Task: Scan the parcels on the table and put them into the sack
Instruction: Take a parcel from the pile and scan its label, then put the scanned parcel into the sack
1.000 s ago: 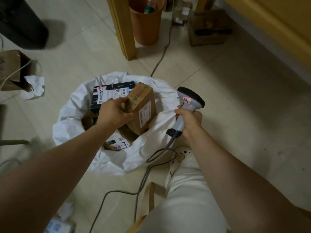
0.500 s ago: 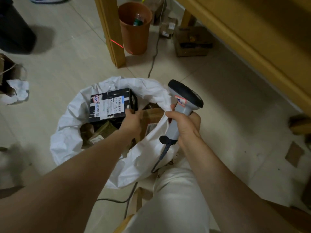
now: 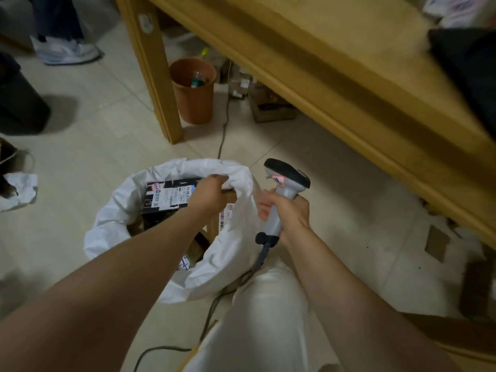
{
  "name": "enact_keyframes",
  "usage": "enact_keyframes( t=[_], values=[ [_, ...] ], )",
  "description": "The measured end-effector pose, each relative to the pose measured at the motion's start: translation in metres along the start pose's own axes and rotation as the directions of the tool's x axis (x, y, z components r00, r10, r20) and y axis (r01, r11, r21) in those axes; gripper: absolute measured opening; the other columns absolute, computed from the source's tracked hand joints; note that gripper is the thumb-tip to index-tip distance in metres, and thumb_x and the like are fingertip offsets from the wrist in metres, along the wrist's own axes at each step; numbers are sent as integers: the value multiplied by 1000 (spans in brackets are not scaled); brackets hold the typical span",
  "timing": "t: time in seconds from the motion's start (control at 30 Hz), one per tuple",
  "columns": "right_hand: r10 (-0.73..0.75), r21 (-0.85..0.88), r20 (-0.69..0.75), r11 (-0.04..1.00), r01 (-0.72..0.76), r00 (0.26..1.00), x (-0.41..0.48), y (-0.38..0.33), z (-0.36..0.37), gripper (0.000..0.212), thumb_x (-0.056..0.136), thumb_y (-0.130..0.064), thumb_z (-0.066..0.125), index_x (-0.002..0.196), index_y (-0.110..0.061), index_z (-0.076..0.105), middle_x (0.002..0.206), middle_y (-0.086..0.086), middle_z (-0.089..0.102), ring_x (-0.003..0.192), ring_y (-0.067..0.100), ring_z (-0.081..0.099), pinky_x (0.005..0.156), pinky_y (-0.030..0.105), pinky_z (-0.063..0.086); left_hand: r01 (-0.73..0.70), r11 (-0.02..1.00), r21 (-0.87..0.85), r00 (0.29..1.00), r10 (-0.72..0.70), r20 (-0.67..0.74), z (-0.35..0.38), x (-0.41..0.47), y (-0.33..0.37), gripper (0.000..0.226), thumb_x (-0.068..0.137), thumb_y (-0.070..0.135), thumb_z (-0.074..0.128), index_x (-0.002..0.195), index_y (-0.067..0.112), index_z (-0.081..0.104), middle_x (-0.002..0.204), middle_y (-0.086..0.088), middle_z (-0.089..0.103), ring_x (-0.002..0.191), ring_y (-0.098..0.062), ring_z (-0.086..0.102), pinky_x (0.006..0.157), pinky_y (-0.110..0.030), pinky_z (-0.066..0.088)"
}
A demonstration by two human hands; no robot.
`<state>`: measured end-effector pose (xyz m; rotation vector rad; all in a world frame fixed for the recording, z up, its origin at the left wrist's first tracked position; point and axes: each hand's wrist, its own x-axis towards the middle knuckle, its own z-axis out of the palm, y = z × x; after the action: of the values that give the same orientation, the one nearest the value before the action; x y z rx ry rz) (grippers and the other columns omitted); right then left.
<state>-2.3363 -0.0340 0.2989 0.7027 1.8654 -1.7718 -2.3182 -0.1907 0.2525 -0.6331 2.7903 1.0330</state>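
Crumpled paper (image 3: 20, 189) lies at 9 o'clock. The white sack (image 3: 107, 226) stands on the floor at 7 o'clock and holds a black parcel (image 3: 171, 197) and a brown parcel (image 3: 225, 216), the latter partly hidden by the left forearm. A table leg (image 3: 153, 76) and an orange bin (image 3: 193, 89) are at 11 o'clock. The left hand (image 3: 212, 194) has its fingers curled over the sack's far rim. The right hand (image 3: 287, 213) grips the scanner (image 3: 284, 189). The table (image 3: 349, 63) is at 2 o'clock. Half a second ago the left hand was on the brown parcel.

White sack (image 3: 230, 253) open on floor, black labelled parcel (image 3: 171, 196) inside
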Motion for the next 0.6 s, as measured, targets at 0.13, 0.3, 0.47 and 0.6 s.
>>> enact_keyframes(
  t=[0.13,0.3,0.47,0.6],
  values=[
    [-104,76,77,992,98,992,-41,-21,-19,12,80,-9,76,79,-6,64,82,19,72,76,29,71,77,39,59,-165,986,-9,972,161,-173,-21,-20,55,47,93,2,47,139,9,48,143,-12,48,130,-28,44,104,-34,36],
    [-301,97,119,952,290,946,-102,-45,-52,15,85,-11,71,73,-7,63,69,13,69,62,22,67,65,30,59,-352,936,3,885,334,-323,-45,-53,121,47,90,0,49,136,9,52,135,-13,55,125,-27,49,101,-33,37],
    [-498,140,45,861,488,866,-160,-66,-102,21,86,-9,68,66,-13,63,58,6,66,56,21,66,56,29,54,-442,886,-142,858,371,-355,-61,-84,200,27,88,3,52,110,5,68,104,-14,69,100,-30,62,77,-32,45],
    [-606,166,-46,779,605,794,-198,-79,-152,16,87,-8,67,72,-13,63,61,7,66,55,19,66,55,28,54,-472,856,-213,867,407,-287,-52,-104,264,24,88,6,55,110,3,63,106,-16,65,103,-30,60,75,-30,41]
  ],
)
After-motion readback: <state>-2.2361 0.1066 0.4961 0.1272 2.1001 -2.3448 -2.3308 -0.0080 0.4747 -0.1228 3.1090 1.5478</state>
